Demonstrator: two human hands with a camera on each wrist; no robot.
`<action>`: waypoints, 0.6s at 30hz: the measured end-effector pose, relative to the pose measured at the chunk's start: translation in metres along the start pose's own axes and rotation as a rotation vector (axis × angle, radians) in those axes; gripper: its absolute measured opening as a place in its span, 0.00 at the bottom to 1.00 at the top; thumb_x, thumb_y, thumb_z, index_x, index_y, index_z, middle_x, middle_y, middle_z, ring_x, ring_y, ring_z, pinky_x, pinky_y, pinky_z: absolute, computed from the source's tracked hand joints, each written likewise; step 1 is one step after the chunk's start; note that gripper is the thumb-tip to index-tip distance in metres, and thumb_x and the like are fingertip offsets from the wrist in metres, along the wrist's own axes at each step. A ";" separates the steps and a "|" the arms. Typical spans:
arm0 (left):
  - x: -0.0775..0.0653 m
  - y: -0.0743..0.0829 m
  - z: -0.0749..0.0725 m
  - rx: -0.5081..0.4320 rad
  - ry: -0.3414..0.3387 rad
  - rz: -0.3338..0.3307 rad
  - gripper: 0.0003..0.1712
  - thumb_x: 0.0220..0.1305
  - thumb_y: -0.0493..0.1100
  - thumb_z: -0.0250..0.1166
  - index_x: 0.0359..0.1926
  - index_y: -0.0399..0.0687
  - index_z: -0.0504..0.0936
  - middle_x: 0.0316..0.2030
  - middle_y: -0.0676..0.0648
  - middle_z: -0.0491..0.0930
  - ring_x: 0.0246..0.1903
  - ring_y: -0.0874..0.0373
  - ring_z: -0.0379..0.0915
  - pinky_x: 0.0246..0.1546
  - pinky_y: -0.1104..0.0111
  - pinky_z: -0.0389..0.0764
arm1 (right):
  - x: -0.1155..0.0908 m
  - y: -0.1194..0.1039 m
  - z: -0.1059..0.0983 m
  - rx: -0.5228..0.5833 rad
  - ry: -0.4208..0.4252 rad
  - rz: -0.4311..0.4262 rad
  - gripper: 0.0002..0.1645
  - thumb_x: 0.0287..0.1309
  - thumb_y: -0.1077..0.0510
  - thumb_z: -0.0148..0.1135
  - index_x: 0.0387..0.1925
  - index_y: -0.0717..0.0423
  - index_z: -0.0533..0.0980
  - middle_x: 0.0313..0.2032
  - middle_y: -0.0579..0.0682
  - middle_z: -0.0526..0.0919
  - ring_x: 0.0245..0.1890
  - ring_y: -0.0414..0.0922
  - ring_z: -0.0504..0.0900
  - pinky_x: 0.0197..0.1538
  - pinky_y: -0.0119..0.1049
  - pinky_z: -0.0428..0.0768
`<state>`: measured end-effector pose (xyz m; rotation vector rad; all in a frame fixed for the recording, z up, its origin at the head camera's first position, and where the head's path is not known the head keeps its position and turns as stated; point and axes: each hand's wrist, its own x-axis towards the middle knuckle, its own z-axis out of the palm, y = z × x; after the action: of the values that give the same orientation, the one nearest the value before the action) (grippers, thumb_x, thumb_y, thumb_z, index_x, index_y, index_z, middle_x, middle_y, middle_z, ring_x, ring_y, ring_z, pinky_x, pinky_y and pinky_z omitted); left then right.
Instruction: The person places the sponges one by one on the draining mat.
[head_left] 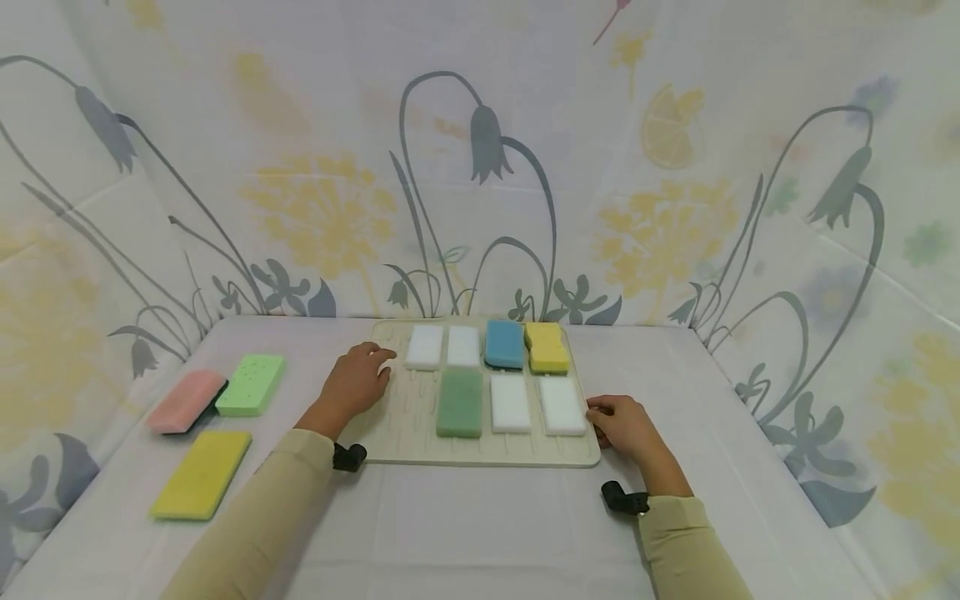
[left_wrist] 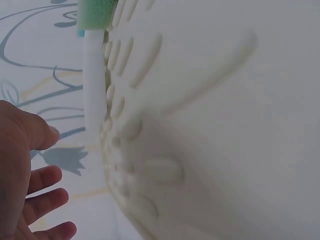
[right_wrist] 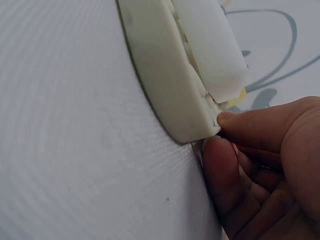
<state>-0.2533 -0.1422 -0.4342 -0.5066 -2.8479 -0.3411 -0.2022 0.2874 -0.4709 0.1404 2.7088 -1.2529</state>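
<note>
A cream ridged tray (head_left: 405, 446) lies on the table, bearing several white sponges (head_left: 511, 404), a green sponge (head_left: 460, 404), a blue sponge (head_left: 505, 343) and a yellow notched sponge (head_left: 548, 347). Over the tray's bare left part is my left hand (head_left: 356, 379); in the left wrist view its fingers are spread loosely and hold nothing. At the opposite side my right hand (head_left: 622, 427) pinches the tray's right rim between thumb and fingers, beside the nearest white sponge. The right wrist view shows this pinch (right_wrist: 260, 165) close up.
On the table's left lie a pink sponge (head_left: 187, 400) with a dark underside, a light green sponge (head_left: 252, 385) with small holes and a flat yellow sponge (head_left: 201, 475). A flower-printed cloth (head_left: 480, 250) hangs behind the table and along its sides.
</note>
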 end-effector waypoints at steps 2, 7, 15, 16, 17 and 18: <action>-0.003 -0.004 -0.003 -0.007 0.010 -0.013 0.17 0.67 0.41 0.58 0.56 0.44 0.79 0.53 0.36 0.76 0.54 0.38 0.73 0.49 0.45 0.76 | -0.001 0.000 0.001 -0.005 0.003 -0.001 0.23 0.67 0.57 0.55 0.59 0.64 0.73 0.41 0.58 0.85 0.29 0.41 0.84 0.32 0.36 0.84; -0.010 -0.017 -0.004 -0.005 0.012 -0.044 0.18 0.67 0.41 0.58 0.56 0.43 0.79 0.53 0.35 0.76 0.54 0.37 0.73 0.49 0.44 0.75 | -0.001 0.001 0.002 -0.026 0.010 0.004 0.23 0.66 0.57 0.56 0.59 0.65 0.74 0.39 0.57 0.85 0.27 0.40 0.83 0.31 0.36 0.83; -0.019 -0.034 -0.010 0.022 0.007 -0.100 0.20 0.67 0.42 0.57 0.57 0.41 0.78 0.53 0.33 0.76 0.54 0.35 0.73 0.49 0.43 0.74 | -0.001 0.002 0.005 -0.026 0.020 -0.005 0.22 0.66 0.57 0.56 0.58 0.64 0.75 0.36 0.55 0.85 0.26 0.40 0.82 0.30 0.36 0.83; -0.019 -0.035 -0.012 0.027 0.005 -0.105 0.20 0.67 0.42 0.57 0.58 0.41 0.78 0.54 0.33 0.75 0.54 0.35 0.72 0.49 0.42 0.74 | -0.001 0.001 0.004 -0.027 0.024 -0.003 0.22 0.66 0.57 0.56 0.58 0.64 0.75 0.36 0.55 0.85 0.26 0.40 0.82 0.30 0.36 0.83; -0.020 -0.035 -0.014 0.030 0.003 -0.112 0.21 0.67 0.42 0.57 0.58 0.40 0.77 0.54 0.33 0.75 0.54 0.35 0.72 0.49 0.42 0.74 | 0.000 0.001 0.003 -0.029 0.023 -0.006 0.22 0.66 0.57 0.56 0.58 0.64 0.75 0.37 0.55 0.85 0.26 0.40 0.82 0.30 0.36 0.83; -0.021 -0.036 -0.016 0.033 0.000 -0.119 0.21 0.67 0.42 0.57 0.58 0.40 0.77 0.55 0.32 0.75 0.54 0.34 0.72 0.49 0.42 0.74 | 0.000 0.000 0.002 -0.030 0.024 -0.006 0.22 0.66 0.57 0.56 0.58 0.64 0.74 0.37 0.55 0.85 0.27 0.40 0.82 0.30 0.36 0.83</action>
<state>-0.2442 -0.1861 -0.4313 -0.3321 -2.8848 -0.3139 -0.2018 0.2858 -0.4726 0.1446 2.7487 -1.2199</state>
